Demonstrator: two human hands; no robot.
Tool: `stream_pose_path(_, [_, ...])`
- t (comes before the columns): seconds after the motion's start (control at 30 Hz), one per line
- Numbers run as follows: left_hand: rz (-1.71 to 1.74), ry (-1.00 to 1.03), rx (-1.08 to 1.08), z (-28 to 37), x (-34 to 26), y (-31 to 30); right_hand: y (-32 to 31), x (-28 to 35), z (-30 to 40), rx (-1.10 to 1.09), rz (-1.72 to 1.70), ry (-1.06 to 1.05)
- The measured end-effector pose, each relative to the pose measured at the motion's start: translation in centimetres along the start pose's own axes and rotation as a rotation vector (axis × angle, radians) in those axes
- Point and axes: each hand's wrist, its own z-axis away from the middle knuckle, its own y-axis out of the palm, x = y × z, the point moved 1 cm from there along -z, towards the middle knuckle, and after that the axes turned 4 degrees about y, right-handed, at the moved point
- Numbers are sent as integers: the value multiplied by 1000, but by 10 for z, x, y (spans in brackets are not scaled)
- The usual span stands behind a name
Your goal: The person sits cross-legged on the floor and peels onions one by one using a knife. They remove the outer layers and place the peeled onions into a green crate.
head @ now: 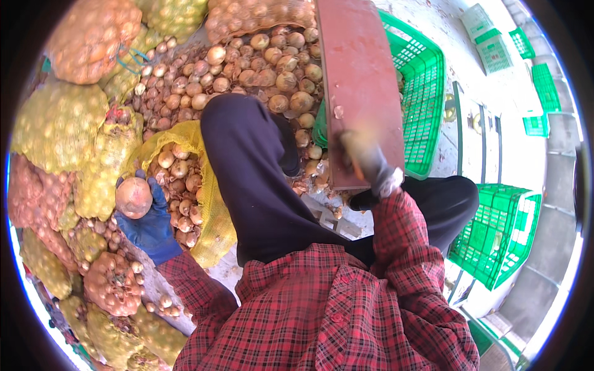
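Observation:
My left hand (149,227), in a blue glove, holds a large onion (134,198) on its palm, just left of an open yellow mesh sack (211,232) with smaller onions (179,168) inside. My right hand (364,153), gloved and blurred by motion, is over the near end of a reddish-brown board (362,83). Something pale and blurred is at its fingers; whether it is held cannot be told. A heap of loose onions (285,81) with dry skins lies beyond my knees, to the left of the board.
A green plastic crate (423,106) stands right of the board, partly under it. Another green crate (494,236) is at the lower right. Filled mesh sacks of onions (60,125) crowd the left side. More crates (495,53) stand at the far right. My bent legs flank the board's near end.

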Motion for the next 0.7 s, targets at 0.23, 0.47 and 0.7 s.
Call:
stream_pose_path(0.23, [-700, 3, 487, 23, 135, 172, -73, 24, -36, -475, -188, -309])
stream_pose_path(0.47, [-1181, 160, 750, 33, 238, 177, -30, 26, -37, -306, -405, -218])
stream_pose_path(0.7, [-1463, 151, 989, 68, 297, 178, -51, -1, 61, -314, -291, -224])
